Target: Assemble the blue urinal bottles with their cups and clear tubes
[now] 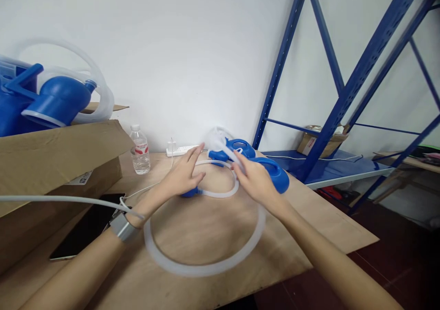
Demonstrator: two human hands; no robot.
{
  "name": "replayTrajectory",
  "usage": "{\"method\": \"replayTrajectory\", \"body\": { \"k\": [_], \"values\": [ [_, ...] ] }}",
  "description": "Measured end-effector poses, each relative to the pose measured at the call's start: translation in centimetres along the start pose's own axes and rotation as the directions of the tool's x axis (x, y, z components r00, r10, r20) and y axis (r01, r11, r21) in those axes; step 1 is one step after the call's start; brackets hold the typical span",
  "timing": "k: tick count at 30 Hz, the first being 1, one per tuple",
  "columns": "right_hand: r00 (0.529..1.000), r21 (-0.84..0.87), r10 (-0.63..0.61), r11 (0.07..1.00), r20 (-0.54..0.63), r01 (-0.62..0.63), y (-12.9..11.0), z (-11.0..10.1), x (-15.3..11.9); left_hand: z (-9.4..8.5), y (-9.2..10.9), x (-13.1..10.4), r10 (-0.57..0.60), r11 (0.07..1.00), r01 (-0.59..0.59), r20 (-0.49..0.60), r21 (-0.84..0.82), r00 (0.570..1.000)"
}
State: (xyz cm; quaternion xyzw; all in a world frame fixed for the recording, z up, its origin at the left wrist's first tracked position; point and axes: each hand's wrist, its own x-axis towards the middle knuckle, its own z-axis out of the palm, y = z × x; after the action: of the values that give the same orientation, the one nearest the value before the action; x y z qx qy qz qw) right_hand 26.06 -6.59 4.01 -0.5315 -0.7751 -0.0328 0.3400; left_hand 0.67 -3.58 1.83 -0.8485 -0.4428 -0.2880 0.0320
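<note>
My right hand (256,179) is closed around a translucent white hose (202,269), near its end. The hose sweeps in a wide loop over the wooden table toward my body, and another coil lies behind it. My left hand (184,172) is open, fingers spread, above a blue fitting (189,193) joined to the hose; whether it touches the fitting I cannot tell. Behind my right hand lie blue plastic bottles with loop handles, one (277,175) close to the wrist and another (242,147) farther back. A blurred clear plastic piece (217,139) stands by the wall.
At left, a cardboard box (68,159) holds blue handled containers (63,99) and coiled hose. A water bottle (140,149), power strip (184,150) and dark flat device (89,227) lie nearby. A grey cable (68,200) runs to my left wrist. Blue metal shelving (343,104) stands right.
</note>
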Motion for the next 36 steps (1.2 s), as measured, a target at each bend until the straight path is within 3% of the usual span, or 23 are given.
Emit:
{"method": "replayTrajectory", "body": {
  "k": [3, 6, 9, 11, 12, 14, 16, 18, 21, 24, 26, 29, 32, 36],
  "values": [
    [0.982, 0.063, -0.170, 0.984, 0.080, 0.165, -4.5, -0.3, -1.7, -0.3, 1.8, 0.0, 0.077, 0.987, -0.060, -0.112, 0.147, 0.991],
    [0.931, 0.275, -0.302, 0.931, 0.206, 0.242, -5.5, -1.3, -2.3, -0.4, 2.1, 0.0, 0.049, 0.967, -0.021, -0.104, 0.252, 0.993],
    [0.902, 0.447, -0.313, 0.880, 0.298, 0.157, -2.5, -2.4, -0.9, -0.4, 1.2, 0.1, 0.014, 0.971, 0.009, -0.092, 0.239, 0.996],
    [0.939, 0.471, -0.211, 0.880, 0.273, 0.061, 0.6, -2.4, 0.5, -0.1, 0.5, 0.1, -0.003, 0.981, 0.021, -0.094, 0.195, 0.996],
    [0.927, 0.472, -0.205, 0.881, 0.313, 0.036, 2.0, -2.1, 1.1, 0.2, 0.3, 0.1, 0.006, 0.985, 0.006, -0.067, 0.174, 0.998],
    [0.894, 0.388, -0.222, 0.920, 0.390, 0.059, 4.1, -0.8, 1.4, 1.1, 0.1, -0.1, 0.062, 0.986, -0.070, 0.057, 0.152, 0.996],
    [0.855, 0.246, -0.266, 0.955, 0.446, 0.169, 5.0, 0.8, 0.9, 2.1, 0.1, -0.5, 0.135, 0.974, -0.171, 0.223, 0.150, 0.965],
    [0.851, 0.073, -0.287, 0.956, 0.440, 0.285, 5.5, 2.2, 0.1, 3.1, 0.1, -0.9, 0.175, 0.961, -0.229, 0.304, 0.153, 0.936],
    [0.931, -0.250, -0.232, 0.919, 0.281, 0.304, 7.0, 2.8, 0.1, 3.6, 0.0, -1.2, 0.190, 0.957, -0.245, 0.302, 0.154, 0.934],
    [0.996, -0.467, -0.050, 0.880, 0.080, 0.082, 10.5, 2.1, 1.6, 3.3, -0.1, -1.1, 0.192, 0.957, -0.245, 0.296, 0.157, 0.936],
    [0.990, -0.475, 0.097, 0.879, 0.100, -0.038, 13.1, 1.6, 2.4, 3.0, 0.1, -1.0, 0.198, 0.954, -0.253, 0.298, 0.159, 0.934],
    [0.976, -0.415, 0.110, 0.910, 0.190, -0.022, 15.1, 1.5, 2.3, 2.9, 1.0, -1.1, 0.225, 0.942, -0.280, 0.272, 0.184, 0.936],
    [0.989, -0.378, 0.042, 0.926, 0.141, 0.015, 14.0, 1.7, 0.9, 3.7, 2.3, -1.6, 0.255, 0.914, -0.316, 0.246, 0.253, 0.935],
    [0.990, -0.320, -0.058, 0.943, 0.127, 0.096, 10.3, 1.6, -1.4, 5.4, 3.1, -2.4, 0.239, 0.890, -0.298, 0.203, 0.345, 0.950]
  ]
}}
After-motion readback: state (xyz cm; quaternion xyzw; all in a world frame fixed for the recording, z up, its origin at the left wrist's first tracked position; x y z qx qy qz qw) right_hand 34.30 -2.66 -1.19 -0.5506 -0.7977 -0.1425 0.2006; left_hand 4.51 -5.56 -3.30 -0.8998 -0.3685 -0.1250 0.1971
